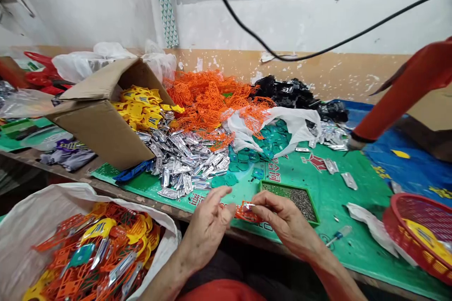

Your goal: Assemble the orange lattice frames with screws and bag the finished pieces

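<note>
My right hand [282, 218] pinches a small orange plastic frame piece [245, 212] with a silver metal part on it, just in front of a green tray of tiny dark screws [294, 196]. My left hand [208, 225] is close beside it, fingers curled, fingertips touching the orange piece from the left. Both hands hover over the front edge of the green mat [339, 183]. A heap of silver metal blades [185, 162] lies just beyond the hands.
White sack of finished orange and yellow pieces [92, 249] at lower left. Cardboard box with yellow parts [106, 117], orange frames pile [208, 99], teal parts [268, 141], black parts [296, 94]. Red basket [420, 233] at right. Another person's orange sleeve [399, 99]. Small screwdriver [338, 235].
</note>
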Tool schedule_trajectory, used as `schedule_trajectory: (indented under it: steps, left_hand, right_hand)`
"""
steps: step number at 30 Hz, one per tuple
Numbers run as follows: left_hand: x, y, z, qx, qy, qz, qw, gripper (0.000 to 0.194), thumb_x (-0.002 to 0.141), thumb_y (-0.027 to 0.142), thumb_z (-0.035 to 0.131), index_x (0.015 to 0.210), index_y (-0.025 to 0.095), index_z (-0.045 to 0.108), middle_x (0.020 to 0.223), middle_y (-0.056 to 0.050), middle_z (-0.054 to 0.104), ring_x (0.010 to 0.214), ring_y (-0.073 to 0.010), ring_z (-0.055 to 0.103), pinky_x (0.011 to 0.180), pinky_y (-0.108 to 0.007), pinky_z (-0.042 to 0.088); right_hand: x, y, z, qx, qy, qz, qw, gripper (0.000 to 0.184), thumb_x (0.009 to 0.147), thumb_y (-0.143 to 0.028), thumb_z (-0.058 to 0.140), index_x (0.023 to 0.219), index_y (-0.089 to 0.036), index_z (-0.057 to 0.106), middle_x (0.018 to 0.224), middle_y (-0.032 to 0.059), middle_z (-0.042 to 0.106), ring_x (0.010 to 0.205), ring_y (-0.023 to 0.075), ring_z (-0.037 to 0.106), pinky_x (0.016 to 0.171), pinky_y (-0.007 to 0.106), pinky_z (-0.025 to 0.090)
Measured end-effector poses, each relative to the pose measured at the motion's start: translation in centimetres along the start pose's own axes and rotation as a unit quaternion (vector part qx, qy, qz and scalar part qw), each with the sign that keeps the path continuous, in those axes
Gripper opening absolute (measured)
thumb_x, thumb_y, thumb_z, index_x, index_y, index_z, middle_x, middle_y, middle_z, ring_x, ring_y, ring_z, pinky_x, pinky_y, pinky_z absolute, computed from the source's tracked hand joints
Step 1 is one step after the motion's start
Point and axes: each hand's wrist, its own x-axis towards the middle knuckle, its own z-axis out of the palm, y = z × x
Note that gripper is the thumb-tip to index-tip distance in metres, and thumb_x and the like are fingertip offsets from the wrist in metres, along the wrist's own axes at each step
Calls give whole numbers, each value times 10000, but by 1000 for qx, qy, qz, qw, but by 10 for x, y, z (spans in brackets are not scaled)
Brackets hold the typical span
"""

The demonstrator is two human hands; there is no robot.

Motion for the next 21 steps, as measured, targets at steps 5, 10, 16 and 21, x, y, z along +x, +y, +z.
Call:
schedule_trajectory:
  steps: [5, 10, 16, 21]
  left_hand:
    - [7, -8, 8, -90, -196, -48, 975, 356, 884, 443, 534, 983, 145, 703, 829, -37, 643, 664, -138, 594, 636, -258, 484]
    - [5, -19, 18, -165, -166, -58, 970, 328, 877, 409, 575, 1029, 156, 719, 923, -55, 690, 777, -163, 615, 729, -280, 509]
    - [0, -8, 21, -154, -103, -70, 980, 231, 866, 327, 596, 938, 179, 759, 775, -23, 700, 669, -141, 622, 662, -235, 490]
    - [2, -11, 20, -164, -99, -95, 977, 170, 838, 240, 614, 898, 172, 758, 820, -23, 727, 711, -144, 653, 707, -232, 509]
  right_hand:
    - [-1, 1, -1, -95, -22, -50, 994, 245, 932, -330, 515, 767, -176, 609, 740, 0, 589, 688, 105, 536, 629, 211, 414]
    - [-4, 9, 2, -198, 28, -174, 964, 204, 956, -273, 471, 995, -199, 657, 887, 51, 627, 777, 122, 599, 671, 218, 471]
    - [-7, 27, 8, -314, 177, -231, 904, 242, 927, -346, 523, 1069, -185, 634, 877, 71, 692, 757, 168, 635, 689, 285, 497]
    - [-8, 27, 3, -200, 179, -121, 956, 212, 913, -383, 539, 915, -203, 650, 810, 41, 677, 719, 154, 629, 636, 258, 497]
